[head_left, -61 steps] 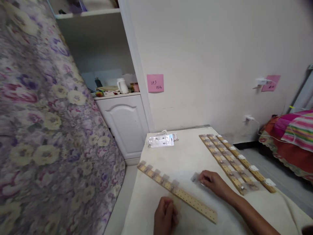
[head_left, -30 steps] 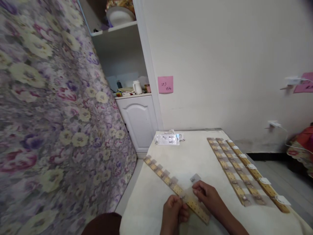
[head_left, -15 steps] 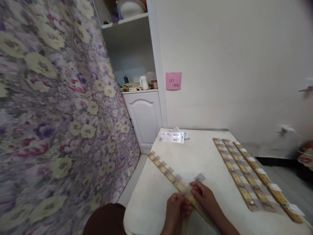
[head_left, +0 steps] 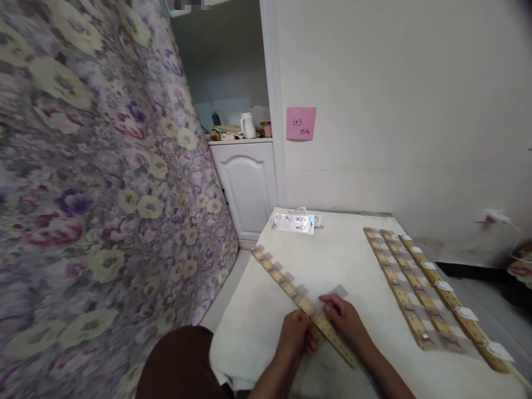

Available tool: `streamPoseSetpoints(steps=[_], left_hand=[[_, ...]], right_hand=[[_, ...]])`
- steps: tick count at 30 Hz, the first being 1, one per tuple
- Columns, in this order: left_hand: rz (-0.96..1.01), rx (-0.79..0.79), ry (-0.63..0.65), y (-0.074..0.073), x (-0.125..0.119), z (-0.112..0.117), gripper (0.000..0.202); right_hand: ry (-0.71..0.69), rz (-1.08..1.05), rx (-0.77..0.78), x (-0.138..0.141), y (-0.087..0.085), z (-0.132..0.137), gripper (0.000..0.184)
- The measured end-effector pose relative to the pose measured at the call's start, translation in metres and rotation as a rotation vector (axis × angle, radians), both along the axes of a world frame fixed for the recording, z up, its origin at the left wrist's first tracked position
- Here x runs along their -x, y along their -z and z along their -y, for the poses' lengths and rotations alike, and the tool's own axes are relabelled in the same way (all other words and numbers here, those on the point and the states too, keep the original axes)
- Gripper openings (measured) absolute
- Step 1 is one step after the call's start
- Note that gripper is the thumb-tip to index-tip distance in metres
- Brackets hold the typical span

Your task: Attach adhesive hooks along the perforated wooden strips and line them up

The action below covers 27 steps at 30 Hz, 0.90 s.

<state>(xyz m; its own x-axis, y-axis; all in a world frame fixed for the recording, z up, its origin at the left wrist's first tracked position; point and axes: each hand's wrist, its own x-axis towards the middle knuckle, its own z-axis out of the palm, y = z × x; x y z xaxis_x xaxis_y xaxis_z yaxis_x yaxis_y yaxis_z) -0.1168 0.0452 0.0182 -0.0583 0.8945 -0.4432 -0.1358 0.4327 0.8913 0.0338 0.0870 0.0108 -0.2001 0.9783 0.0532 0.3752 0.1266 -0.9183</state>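
A perforated wooden strip point(head_left: 332, 334) lies slantwise on the white table, with small clear plastic pieces point(head_left: 277, 271) fastened along its far half. My left hand point(head_left: 296, 335) is closed, its curled fingers against the strip's left edge; what they hold, if anything, is hidden. My right hand point(head_left: 343, 313) bends over the strip from the other side, thumb and forefinger closed at a clear plastic piece point(head_left: 317, 308). Just beyond those fingertips another clear plastic square point(head_left: 339, 290) rests on the tabletop. The strip's near end shows bare holes.
Two strips with clear pieces point(head_left: 399, 277) and one with white tags point(head_left: 461, 314) lie along the table's right side. Clear packaging point(head_left: 293, 223) sits at the back left. A floral curtain point(head_left: 103, 194) hangs left; a wall with a pink note point(head_left: 301, 123) stands behind.
My left hand has shifted slightly left and my right hand slightly away from the strip's near end, so more bare strip shows. The whole view has tilted down a little.
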Motion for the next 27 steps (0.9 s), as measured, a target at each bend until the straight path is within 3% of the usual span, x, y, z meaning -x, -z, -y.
streamPoseSetpoints(steps=[27], left_hand=[[-0.198,-0.002,0.126,-0.0018,0.003,-0.0044,0.018]], right_hand=[[0.048,0.039,0.002,0.0079,-0.0002,0.0007,0.033]])
